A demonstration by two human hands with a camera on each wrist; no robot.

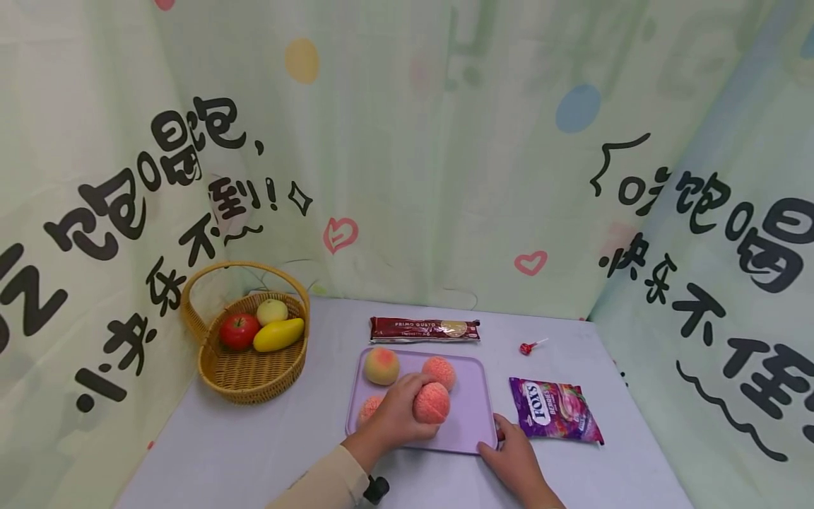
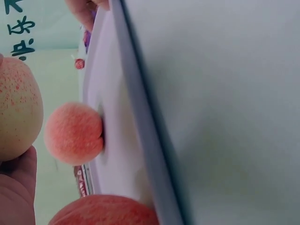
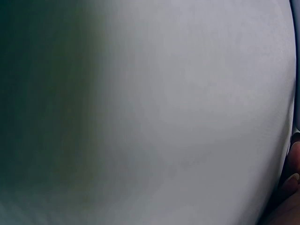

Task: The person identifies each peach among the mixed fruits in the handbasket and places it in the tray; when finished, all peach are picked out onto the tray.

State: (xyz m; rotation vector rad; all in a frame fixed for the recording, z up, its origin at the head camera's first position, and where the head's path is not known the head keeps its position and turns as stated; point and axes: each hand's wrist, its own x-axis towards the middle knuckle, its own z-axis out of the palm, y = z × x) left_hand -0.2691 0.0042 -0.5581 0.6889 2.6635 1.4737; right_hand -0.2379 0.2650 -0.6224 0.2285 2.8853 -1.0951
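Note:
A pink peach (image 1: 432, 403) is held in my left hand (image 1: 397, 416), raised over the purple tray (image 1: 469, 406). In the left wrist view the held peach (image 2: 18, 110) shows a pale, red-speckled side, with the thumb around it. On the tray lie a yellow-red peach (image 1: 381, 365) and a pink peach (image 1: 439, 370); another pink peach (image 1: 369, 408) is partly hidden behind my left hand. My right hand (image 1: 514, 456) grips the tray's front right corner between thumb and fingers. Only a few fingertips (image 3: 293, 161) show at the right wrist view's edge.
A wicker basket (image 1: 254, 382) at the left holds a tomato (image 1: 239, 331), a yellow mango (image 1: 278, 335) and a pale green fruit (image 1: 272, 312). Behind the tray is a spaghetti packet (image 1: 422, 330). At the right lie a lollipop (image 1: 526, 348) and a purple Fox's candy bag (image 1: 555, 411).

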